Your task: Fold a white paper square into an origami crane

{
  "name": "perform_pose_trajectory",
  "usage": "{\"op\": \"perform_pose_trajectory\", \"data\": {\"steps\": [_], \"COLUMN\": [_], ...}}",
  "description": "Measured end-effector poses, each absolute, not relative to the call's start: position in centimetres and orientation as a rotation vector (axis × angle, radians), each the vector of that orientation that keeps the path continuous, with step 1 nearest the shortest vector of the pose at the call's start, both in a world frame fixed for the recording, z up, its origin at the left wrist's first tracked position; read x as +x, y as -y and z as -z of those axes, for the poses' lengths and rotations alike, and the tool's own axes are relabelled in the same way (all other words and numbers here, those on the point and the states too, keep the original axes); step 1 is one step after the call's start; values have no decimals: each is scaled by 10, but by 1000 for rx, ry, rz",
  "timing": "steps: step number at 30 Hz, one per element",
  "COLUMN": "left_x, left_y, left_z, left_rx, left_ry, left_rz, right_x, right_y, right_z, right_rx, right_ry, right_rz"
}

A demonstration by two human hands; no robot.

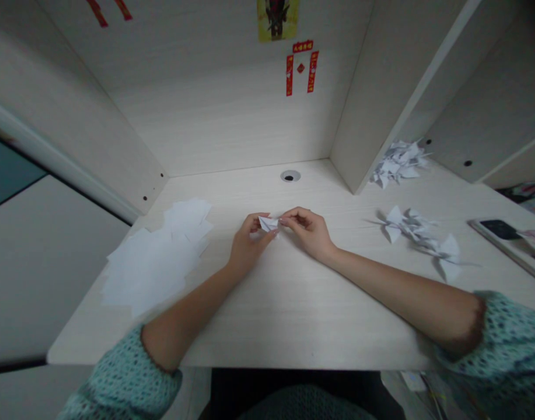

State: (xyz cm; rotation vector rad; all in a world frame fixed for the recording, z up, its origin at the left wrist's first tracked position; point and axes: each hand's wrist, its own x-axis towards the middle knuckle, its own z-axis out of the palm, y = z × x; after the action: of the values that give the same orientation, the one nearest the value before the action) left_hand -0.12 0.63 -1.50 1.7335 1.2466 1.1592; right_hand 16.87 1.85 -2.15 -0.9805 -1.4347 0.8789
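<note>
A small folded white paper piece [268,223] is pinched between both hands just above the pale wooden desk [293,291], near its middle. My left hand [248,242] curls round the paper's left side, thumb and fingers closed on it. My right hand [308,230] pinches the paper's right tip with its fingertips. Both forearms are bare, with teal knitted sleeves pushed up near the bottom edge of the view.
A loose spread of white paper sheets [156,259] lies on the desk's left. Several folded paper figures [420,236] sit to the right, with another heap [398,162] in the right cubby. A phone [503,228] lies far right. A cable hole [290,175] is at the back.
</note>
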Motion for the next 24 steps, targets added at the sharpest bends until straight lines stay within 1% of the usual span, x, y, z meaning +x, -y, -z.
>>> {"op": "perform_pose_trajectory", "data": {"steps": [7,12,15,19,24], "left_x": [-3,-3,-4,-8,-9], "left_y": [-8,-7,-8,-10,-10], "left_z": [16,12,11,12,12], "left_rx": [1733,1751,1724,1695,1663], "left_ry": [-1250,-1256,-1224,-1163,-1146], "left_rz": [-1153,-1141,-1096,-1018,-1027], "right_x": [170,171,172,172,171], "right_y": [-19,-18,-19,-21,-19], "right_z": [25,21,20,23,22], "right_rx": [-915,-1021,-1046,-1063,-1091], "right_ry": [1419,1510,1494,1469,1453], "right_rz": [-902,-734,-689,-719,-773]}}
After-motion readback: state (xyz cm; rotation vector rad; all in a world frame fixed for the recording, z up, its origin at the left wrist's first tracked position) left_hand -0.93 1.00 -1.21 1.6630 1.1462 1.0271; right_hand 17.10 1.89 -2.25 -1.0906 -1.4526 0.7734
